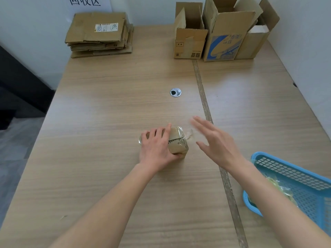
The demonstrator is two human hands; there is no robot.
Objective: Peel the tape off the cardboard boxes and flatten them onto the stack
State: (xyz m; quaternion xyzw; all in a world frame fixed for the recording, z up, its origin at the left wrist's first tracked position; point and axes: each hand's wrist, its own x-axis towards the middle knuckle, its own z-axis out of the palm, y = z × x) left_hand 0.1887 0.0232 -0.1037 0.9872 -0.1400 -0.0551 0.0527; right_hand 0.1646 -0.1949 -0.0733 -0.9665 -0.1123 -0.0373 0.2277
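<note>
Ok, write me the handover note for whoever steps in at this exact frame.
Left hand grips the small taped box at the table's middle, clear tape still wrapped on it. Right hand is open, hovering just right of the box, holding nothing.
Done: flattened cardboard stack sits far left; peeled tape lies in the blue basket near right.
Left: strip and flatten this box, then the three open boxes standing far right.
</note>
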